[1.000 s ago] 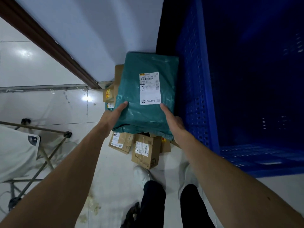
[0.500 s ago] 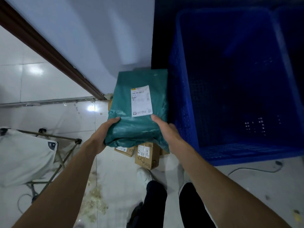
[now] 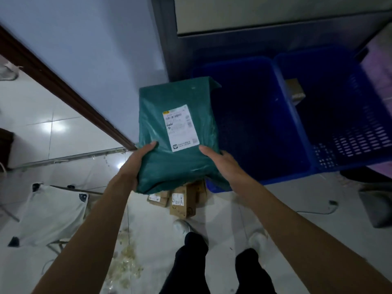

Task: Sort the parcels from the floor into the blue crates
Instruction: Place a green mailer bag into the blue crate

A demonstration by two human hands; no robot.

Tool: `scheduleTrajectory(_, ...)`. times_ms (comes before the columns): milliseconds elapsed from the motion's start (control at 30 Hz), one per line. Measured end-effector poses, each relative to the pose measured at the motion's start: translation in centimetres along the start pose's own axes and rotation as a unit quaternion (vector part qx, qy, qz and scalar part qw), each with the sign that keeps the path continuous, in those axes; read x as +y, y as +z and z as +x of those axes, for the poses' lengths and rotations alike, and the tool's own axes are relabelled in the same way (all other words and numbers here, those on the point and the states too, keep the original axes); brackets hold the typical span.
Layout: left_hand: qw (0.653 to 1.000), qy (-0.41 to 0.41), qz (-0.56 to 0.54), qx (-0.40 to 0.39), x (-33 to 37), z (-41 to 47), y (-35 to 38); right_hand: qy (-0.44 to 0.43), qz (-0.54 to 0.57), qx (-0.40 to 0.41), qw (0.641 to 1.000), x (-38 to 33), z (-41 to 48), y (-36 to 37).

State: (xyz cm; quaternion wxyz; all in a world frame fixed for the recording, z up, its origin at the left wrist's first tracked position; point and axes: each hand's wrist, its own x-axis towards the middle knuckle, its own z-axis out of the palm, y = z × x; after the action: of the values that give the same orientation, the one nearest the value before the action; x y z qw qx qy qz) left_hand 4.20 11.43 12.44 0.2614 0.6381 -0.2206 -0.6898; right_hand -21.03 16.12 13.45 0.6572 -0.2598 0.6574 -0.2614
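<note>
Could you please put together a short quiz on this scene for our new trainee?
1. True or false: both the left hand and the right hand hold the green parcel.
2. What is on the parcel's upper face? A: a white shipping label. B: red tape. C: a handle.
3. Which blue crate shows a cardboard box inside?
Key: 1 true; 2 A; 3 the right crate.
</note>
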Motion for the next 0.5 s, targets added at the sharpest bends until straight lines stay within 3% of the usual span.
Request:
scheduleTrajectory(300,0.996,0.084,0.009,-0.038,1.0,-8.8,18.7,-0.049,0.039,0.041,0.997,0.0,-9.3,-17.6)
scheduleTrajectory(500,0.992,0.078,0.008,-0.095,-0.8,-12.5,30.9,-0.059,0.044,0.085,0.994,1.1,-14.3,-29.2)
